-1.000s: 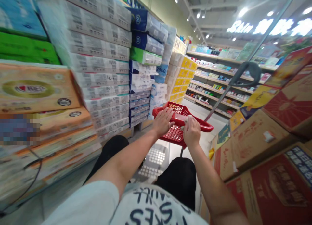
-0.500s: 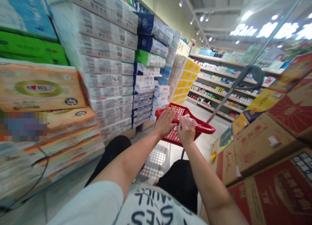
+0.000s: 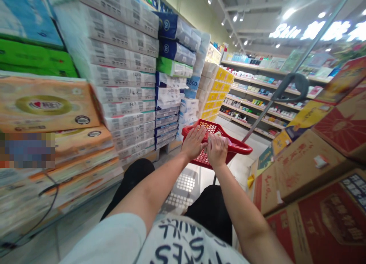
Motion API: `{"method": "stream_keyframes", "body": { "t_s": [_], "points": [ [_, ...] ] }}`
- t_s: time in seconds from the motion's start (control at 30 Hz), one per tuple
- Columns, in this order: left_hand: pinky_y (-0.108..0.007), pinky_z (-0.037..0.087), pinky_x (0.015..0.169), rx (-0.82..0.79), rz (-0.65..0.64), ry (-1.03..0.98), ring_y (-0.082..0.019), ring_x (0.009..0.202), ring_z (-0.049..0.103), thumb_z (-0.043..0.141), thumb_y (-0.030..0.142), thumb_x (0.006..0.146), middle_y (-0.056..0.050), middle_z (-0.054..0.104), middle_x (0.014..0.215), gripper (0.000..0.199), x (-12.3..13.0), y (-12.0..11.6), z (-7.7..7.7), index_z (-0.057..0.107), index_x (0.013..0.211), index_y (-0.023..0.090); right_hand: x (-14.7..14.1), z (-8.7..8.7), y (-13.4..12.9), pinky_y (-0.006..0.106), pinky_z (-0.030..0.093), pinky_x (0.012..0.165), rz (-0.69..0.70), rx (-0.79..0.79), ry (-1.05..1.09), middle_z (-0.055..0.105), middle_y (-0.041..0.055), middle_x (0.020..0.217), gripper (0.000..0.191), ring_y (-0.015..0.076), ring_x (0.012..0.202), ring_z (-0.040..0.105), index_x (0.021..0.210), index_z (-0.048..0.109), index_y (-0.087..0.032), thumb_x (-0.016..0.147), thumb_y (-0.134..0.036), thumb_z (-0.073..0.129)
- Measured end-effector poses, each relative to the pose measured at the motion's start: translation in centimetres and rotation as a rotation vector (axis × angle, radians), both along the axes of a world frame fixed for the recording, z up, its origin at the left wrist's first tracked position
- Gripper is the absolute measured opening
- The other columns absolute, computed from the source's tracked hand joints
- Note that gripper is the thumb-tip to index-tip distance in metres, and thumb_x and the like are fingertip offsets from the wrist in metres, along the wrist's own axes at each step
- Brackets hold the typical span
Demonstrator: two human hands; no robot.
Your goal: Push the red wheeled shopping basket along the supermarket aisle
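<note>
Straight ahead of the person, at 12 o'clock and just beyond the two knees in black trousers (image 3: 212,208), there is a red plastic shopping basket (image 3: 242,148) with walls full of small holes. Its thick rim is on the near side, so both stretched arms can reach it easily.

The left hand (image 3: 195,143) lies open on the rim, with the fingers pointing to 1 o'clock; probably it rests this way to make the basket steady. Just beside it, on its 3 o'clock side, the right hand (image 3: 217,149) is closed, with bent fingers, over a small pale wad (image 3: 218,134). This may be cloth or tissue; I cannot tell which. It seems to be pressed on the rim, and the curled fingers perhaps prevent it from slipping.

At 1 o'clock, a grey loop handle (image 3: 304,85) is high on a slanting pole, which gives a grip well above the basket.

From 9 to 11 o'clock, orange tissue packs (image 3: 45,117) and wrapped white packs (image 3: 126,58) lie flat in piles, presumably because flat packs stack firmly. At 2 to 3 o'clock, cardboard cartons (image 3: 303,174) are stacked in a similar manner.
</note>
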State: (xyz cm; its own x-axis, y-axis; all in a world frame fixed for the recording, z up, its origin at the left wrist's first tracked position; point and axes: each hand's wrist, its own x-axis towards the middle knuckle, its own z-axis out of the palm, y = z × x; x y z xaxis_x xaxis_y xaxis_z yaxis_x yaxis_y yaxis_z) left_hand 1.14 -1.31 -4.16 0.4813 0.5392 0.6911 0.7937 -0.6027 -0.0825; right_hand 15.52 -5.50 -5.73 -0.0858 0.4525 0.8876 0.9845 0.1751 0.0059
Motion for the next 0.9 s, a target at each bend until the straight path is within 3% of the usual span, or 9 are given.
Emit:
{"method": "stream_keyframes", "body": {
  "t_s": [0.17,0.23,0.37,0.43,0.63,0.7,0.8,0.9],
  "points": [
    [-0.042,0.016,0.12,0.008,-0.006,0.006,-0.024,0.147,0.012,0.03,0.052,0.097,-0.009,0.021,0.158,0.065,-0.1,-0.4,0.1,0.028,0.149,0.012,0.5,-2.0,-0.5,0.047,0.02,0.113,0.007,0.013,-0.078,0.058,0.0105,0.131,0.036,0.0244,0.13,0.044,0.13,0.057,-0.022,0.095,-0.023,0.046],
    [-0.042,0.016,0.12,0.012,-0.008,0.001,-0.023,0.147,0.012,0.03,0.052,0.097,-0.008,0.022,0.157,0.064,-0.1,-0.4,0.0,0.028,0.149,0.013,0.5,-1.3,-0.5,0.049,0.017,0.113,0.023,-0.026,-0.081,0.059,0.0098,0.131,0.037,0.0247,0.129,0.045,0.129,0.057,-0.023,0.094,-0.024,0.047],
    [-0.041,0.017,0.12,0.005,-0.007,-0.007,-0.022,0.147,0.013,0.03,0.047,0.098,-0.005,0.025,0.157,0.059,0.0,0.0,-0.3,0.03,0.148,0.016,0.0,1.8,-0.1,0.054,0.017,0.113,0.005,-0.106,0.081,0.063,0.0096,0.122,0.035,0.0249,0.118,0.052,0.126,0.058,-0.02,0.094,-0.027,0.044],
    [-0.041,0.016,0.12,0.004,-0.01,-0.001,-0.022,0.147,0.013,0.03,0.045,0.099,-0.004,0.025,0.157,0.057,0.0,0.1,-0.3,0.03,0.148,0.016,-0.1,2.1,0.0,0.056,0.019,0.111,-0.027,-0.096,0.177,0.064,0.0114,0.119,0.035,0.0257,0.116,0.053,0.125,0.058,-0.018,0.096,-0.028,0.041],
    [-0.042,0.018,0.119,-0.016,-0.02,0.009,-0.024,0.146,0.016,0.032,0.048,0.098,-0.004,0.028,0.156,0.057,-0.1,-0.2,0.0,0.034,0.146,0.017,0.5,0.0,0.0,0.054,0.023,0.111,0.011,-0.018,0.127,0.06,0.015,0.126,0.038,0.0261,0.127,0.047,0.129,0.055,-0.015,0.097,-0.024,0.036],
    [-0.042,0.019,0.118,-0.017,-0.02,0.005,-0.024,0.146,0.018,0.033,0.047,0.098,-0.004,0.03,0.155,0.056,-0.1,-0.1,0.0,0.035,0.146,0.019,0.7,1.3,0.2,0.053,0.025,0.11,-0.005,-0.115,0.145,0.064,0.0135,0.119,0.037,0.0252,0.118,0.055,0.125,0.058,-0.016,0.098,-0.026,0.034],
    [-0.042,0.019,0.118,-0.002,-0.016,-0.01,-0.023,0.145,0.02,0.035,0.046,0.098,-0.004,0.032,0.154,0.054,0.0,0.1,-0.1,0.037,0.145,0.019,1.0,5.2,0.5,0.044,0.04,0.101,0.012,-0.231,0.25,0.067,0.0128,0.112,0.04,0.0235,0.103,0.062,0.125,0.058,-0.017,0.1,-0.031,0.031],
    [-0.042,0.019,0.118,0.03,-0.029,-0.02,-0.024,0.145,0.02,0.034,0.047,0.098,-0.005,0.033,0.154,0.055,0.1,0.3,-0.3,0.038,0.144,0.017,1.5,9.2,0.5,0.035,0.047,0.092,0.086,-0.015,0.374,0.06,0.0146,0.124,0.045,0.0214,0.11,0.059,0.137,0.046,-0.015,0.101,-0.033,0.025]
  ]
}}
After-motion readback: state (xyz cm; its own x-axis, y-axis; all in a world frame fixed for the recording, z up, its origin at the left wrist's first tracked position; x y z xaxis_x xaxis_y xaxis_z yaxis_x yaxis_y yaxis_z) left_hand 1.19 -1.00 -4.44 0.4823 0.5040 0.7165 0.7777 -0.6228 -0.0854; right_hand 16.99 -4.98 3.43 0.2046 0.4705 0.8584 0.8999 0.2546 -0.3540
